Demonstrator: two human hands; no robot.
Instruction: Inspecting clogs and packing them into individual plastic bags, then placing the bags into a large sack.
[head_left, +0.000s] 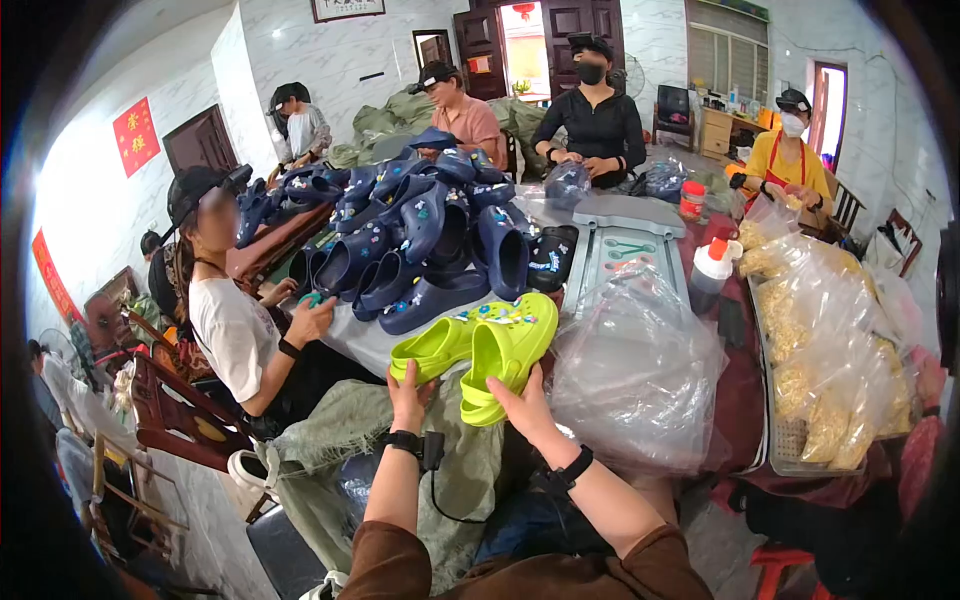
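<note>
A pair of lime-green clogs is held up side by side in front of me, small decorations on their tops. My left hand (408,398) is closed on the heel end of the left green clog (430,347). Around the heel strap and side of the right green clog (528,335), my right hand (522,408) is closed too. Just beyond them lies a large heap of navy clogs (425,300), many with colourful charms. Right of the green pair, a stack of clear plastic bags (640,385) rests on the table.
A grey plastic board (590,265) lies behind the bags. To its right stand a red-capped bottle (710,272) and a red-lidded jar (692,200). A tray (790,463) holds bags of yellow pieces. A woven green sack (325,430) is near my lap. Several people work around the table.
</note>
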